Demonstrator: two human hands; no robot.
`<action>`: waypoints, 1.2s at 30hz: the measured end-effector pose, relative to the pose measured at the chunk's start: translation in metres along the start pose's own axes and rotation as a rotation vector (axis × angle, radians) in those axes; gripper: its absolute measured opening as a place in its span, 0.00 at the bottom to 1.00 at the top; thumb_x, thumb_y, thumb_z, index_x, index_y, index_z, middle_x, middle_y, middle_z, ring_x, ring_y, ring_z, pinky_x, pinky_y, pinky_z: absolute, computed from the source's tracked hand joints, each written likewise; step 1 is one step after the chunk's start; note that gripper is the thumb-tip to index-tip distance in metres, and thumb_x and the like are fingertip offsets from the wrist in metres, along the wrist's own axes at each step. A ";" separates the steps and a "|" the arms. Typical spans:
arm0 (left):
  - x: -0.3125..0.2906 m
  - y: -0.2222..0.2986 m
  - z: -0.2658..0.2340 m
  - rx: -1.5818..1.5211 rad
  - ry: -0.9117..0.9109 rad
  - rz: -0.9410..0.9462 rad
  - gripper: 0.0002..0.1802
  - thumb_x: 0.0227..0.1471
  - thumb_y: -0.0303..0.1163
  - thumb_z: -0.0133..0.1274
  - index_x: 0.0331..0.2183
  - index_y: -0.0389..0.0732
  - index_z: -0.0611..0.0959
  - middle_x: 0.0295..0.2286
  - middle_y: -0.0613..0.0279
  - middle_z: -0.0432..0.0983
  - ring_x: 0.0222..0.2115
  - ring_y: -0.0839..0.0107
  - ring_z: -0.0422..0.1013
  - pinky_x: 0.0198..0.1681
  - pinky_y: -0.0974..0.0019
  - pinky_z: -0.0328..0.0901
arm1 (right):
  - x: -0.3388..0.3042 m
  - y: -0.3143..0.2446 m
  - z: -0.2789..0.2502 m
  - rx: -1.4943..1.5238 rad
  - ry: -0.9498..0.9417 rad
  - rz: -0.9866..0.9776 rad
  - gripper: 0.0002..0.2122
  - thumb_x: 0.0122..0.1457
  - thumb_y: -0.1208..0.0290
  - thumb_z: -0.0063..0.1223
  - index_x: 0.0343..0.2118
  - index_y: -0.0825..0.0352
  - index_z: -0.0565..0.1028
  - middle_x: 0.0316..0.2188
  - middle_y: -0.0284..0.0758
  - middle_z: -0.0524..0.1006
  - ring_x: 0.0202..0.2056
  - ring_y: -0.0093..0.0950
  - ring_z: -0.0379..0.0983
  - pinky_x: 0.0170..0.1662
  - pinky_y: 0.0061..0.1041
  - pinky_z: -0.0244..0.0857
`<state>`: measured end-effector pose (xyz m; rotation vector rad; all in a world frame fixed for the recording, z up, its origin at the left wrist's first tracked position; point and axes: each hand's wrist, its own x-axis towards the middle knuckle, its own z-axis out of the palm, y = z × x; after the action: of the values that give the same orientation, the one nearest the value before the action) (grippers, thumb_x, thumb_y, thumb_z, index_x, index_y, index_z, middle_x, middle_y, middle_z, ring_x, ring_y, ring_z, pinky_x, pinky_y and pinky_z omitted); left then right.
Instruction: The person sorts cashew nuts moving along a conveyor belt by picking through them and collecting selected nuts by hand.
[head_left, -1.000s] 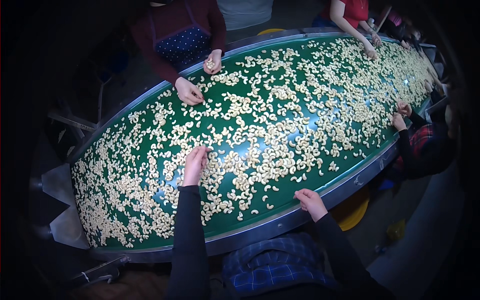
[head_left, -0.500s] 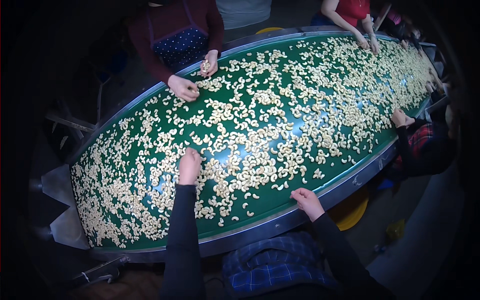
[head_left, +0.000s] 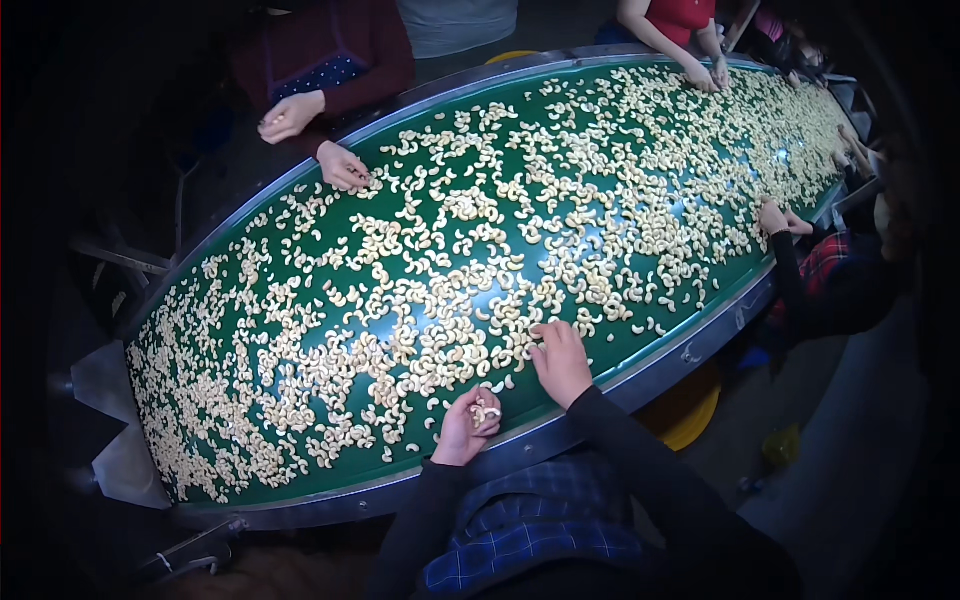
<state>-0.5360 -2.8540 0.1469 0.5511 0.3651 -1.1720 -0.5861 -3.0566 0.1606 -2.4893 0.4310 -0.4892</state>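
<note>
- Our left hand (head_left: 470, 425) is at the near edge of the belt, palm up, fingers curled in around a small handful of cashews (head_left: 484, 412).
- Our right hand (head_left: 562, 362) is further in over the belt, palm down, right at the edge of the loose cashews (head_left: 455, 335). Thumb and forefinger look apart; we can't tell whether the hidden fingers have a nut.
- Loose cashews are spread over most of the green belt (head_left: 655, 350), packed tighter toward both ends, with bare green patches mid-belt and along our side.
- Metal rim (head_left: 360, 506) runs along our side, just under both forearms. Two metal plates (head_left: 130, 468) sit at the left end.
- Across from us: co-worker in a maroon top (head_left: 385, 60), one hand (head_left: 343, 168) down at the nuts, the other (head_left: 292, 118) raised outside the far rim.
- Far right: co-worker in a red top (head_left: 683, 18), both hands at the belt; on our side, another in red plaid (head_left: 825, 262), hands over the belt edge.
- Yellow container (head_left: 688, 410) sits below the belt, right of our right forearm.
</note>
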 end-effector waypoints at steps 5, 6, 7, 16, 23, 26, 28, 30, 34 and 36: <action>-0.016 0.006 -0.005 -0.150 -0.201 0.034 0.17 0.63 0.40 0.38 0.26 0.39 0.71 0.20 0.62 0.63 0.09 0.81 0.50 0.14 0.77 0.48 | 0.026 0.012 -0.015 0.194 -0.644 0.139 0.07 0.56 0.69 0.54 0.35 0.65 0.76 0.26 0.39 0.75 0.32 0.39 0.73 0.37 0.38 0.67; -0.017 0.009 -0.001 -0.086 -0.121 0.055 0.17 0.63 0.39 0.38 0.27 0.39 0.71 0.22 0.61 0.64 0.09 0.81 0.50 0.14 0.77 0.48 | 0.039 0.006 -0.006 0.247 -0.668 0.103 0.06 0.56 0.69 0.54 0.32 0.65 0.76 0.25 0.39 0.74 0.32 0.39 0.73 0.36 0.38 0.67; -0.017 0.011 0.001 -0.023 -0.039 0.076 0.17 0.63 0.39 0.38 0.27 0.39 0.71 0.24 0.61 0.65 0.09 0.81 0.50 0.15 0.77 0.49 | 0.052 0.000 0.007 0.301 -0.693 0.065 0.06 0.55 0.68 0.55 0.29 0.65 0.77 0.23 0.38 0.73 0.31 0.38 0.73 0.36 0.38 0.67; 0.001 0.005 -0.006 -0.001 -0.031 0.209 0.17 0.66 0.39 0.39 0.27 0.40 0.71 0.22 0.68 0.63 0.18 0.81 0.56 0.15 0.79 0.48 | 0.110 -0.014 0.085 0.027 -0.400 -0.188 0.04 0.49 0.76 0.52 0.26 0.70 0.76 0.27 0.41 0.76 0.30 0.36 0.76 0.34 0.33 0.70; 0.009 -0.002 0.003 0.191 0.399 0.238 0.18 0.65 0.42 0.41 0.29 0.39 0.73 0.19 0.69 0.63 0.18 0.83 0.56 0.15 0.80 0.46 | 0.104 0.018 0.031 0.543 -0.671 0.032 0.08 0.48 0.69 0.59 0.26 0.68 0.73 0.21 0.35 0.73 0.25 0.28 0.74 0.27 0.27 0.66; 0.014 0.008 -0.013 0.212 0.149 0.311 0.23 0.66 0.45 0.39 0.24 0.41 0.73 0.15 0.72 0.58 0.15 0.81 0.55 0.15 0.79 0.46 | 0.070 0.017 0.057 0.140 -0.398 -0.263 0.07 0.48 0.69 0.59 0.28 0.66 0.75 0.23 0.38 0.74 0.28 0.35 0.76 0.29 0.32 0.69; 0.028 0.028 0.009 0.417 0.299 0.353 0.22 0.65 0.45 0.41 0.25 0.41 0.74 0.15 0.73 0.60 0.15 0.80 0.56 0.16 0.78 0.49 | 0.063 0.013 0.062 -0.084 -0.392 -0.157 0.06 0.48 0.70 0.55 0.27 0.65 0.77 0.27 0.41 0.76 0.29 0.38 0.77 0.34 0.38 0.71; 0.046 0.050 0.026 0.620 0.462 0.404 0.22 0.64 0.45 0.42 0.25 0.40 0.75 0.14 0.74 0.62 0.14 0.79 0.58 0.16 0.77 0.52 | 0.066 0.014 0.052 0.054 -0.462 -0.141 0.06 0.48 0.70 0.55 0.27 0.66 0.78 0.28 0.41 0.76 0.30 0.38 0.76 0.34 0.37 0.71; 0.090 0.078 0.041 1.561 0.881 0.832 0.13 0.57 0.39 0.51 0.31 0.39 0.78 0.18 0.60 0.74 0.18 0.63 0.71 0.23 0.62 0.64 | 0.066 0.035 0.033 0.539 -0.683 0.156 0.07 0.52 0.68 0.54 0.28 0.67 0.78 0.24 0.35 0.76 0.30 0.31 0.76 0.34 0.30 0.70; 0.096 0.086 0.033 1.848 1.004 0.800 0.09 0.53 0.34 0.53 0.32 0.38 0.79 0.19 0.50 0.76 0.23 0.51 0.74 0.28 0.53 0.67 | 0.071 0.036 0.018 0.916 -0.908 0.476 0.08 0.59 0.67 0.49 0.32 0.67 0.75 0.26 0.29 0.74 0.32 0.22 0.75 0.37 0.22 0.69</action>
<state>-0.4219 -2.9219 0.1401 2.6144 -0.2612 -0.0157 -0.5232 -3.1054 0.1430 -1.4173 0.2956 0.5348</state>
